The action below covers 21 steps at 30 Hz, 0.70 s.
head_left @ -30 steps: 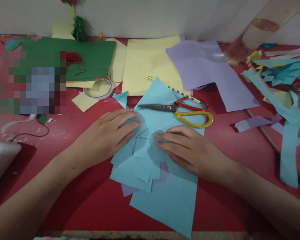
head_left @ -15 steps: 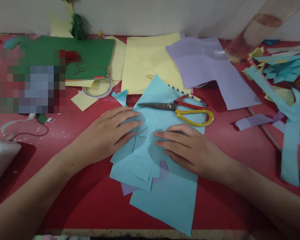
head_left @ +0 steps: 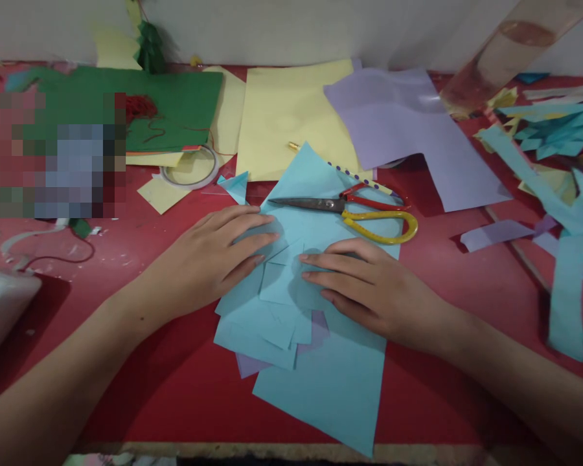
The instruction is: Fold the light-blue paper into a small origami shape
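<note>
My left hand rests with its fingers spread on the upper left of a pile of small light blue paper pieces. Fingers stretched flat, my right hand lies on the right side of the same pile. Beneath the pieces is a large light blue sheet, and a bit of purple paper pokes out from under them. Scissors with one red and one yellow handle lie above my right hand, blades pointing left. A dotted pencil is partly under the blue sheet's tip. What lies under my fingers is partly hidden.
A tape roll and a folded blue triangle lie beyond my left hand. Green, yellow and purple sheets line the back. Blue strips lie right, near a tilted clear container holding liquid. A white box sits left.
Both hands stay almost where they were on the blue paper. The whole view has shifted very slightly.
</note>
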Motion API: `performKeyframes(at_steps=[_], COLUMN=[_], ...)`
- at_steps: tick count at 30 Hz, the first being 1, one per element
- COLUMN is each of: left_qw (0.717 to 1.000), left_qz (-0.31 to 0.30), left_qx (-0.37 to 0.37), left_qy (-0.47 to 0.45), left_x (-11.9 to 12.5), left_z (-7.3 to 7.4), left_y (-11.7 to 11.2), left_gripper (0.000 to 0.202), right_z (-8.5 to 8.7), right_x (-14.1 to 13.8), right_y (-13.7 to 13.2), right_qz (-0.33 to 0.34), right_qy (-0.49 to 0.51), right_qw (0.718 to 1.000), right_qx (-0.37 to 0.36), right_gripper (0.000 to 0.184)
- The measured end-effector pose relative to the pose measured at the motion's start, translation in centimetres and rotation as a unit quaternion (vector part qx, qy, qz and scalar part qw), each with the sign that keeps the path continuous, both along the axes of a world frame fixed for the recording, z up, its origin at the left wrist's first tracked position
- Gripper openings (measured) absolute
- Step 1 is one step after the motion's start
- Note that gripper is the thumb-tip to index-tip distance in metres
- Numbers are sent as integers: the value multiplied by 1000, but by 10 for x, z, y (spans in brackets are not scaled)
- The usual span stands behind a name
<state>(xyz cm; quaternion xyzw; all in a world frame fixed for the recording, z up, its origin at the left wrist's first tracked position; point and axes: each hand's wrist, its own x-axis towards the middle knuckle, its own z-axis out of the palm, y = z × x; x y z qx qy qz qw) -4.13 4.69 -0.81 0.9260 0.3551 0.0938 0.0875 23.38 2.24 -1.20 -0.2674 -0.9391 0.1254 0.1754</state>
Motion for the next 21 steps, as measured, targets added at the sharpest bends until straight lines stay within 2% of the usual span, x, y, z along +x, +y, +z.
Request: performKeyframes(at_steps=[21], left_qw=[1000], left_qz=[1], left_qx=[-8], left_qy=[-13], left_x=[0], left_z=[1], left_y=[1], left_gripper=[35], right_z=[1], right_x=[0], right_y=[0], right_qz=[-10], right_qy=[-9], right_qw=[1000], right_qx=[-24], right_gripper=[29])
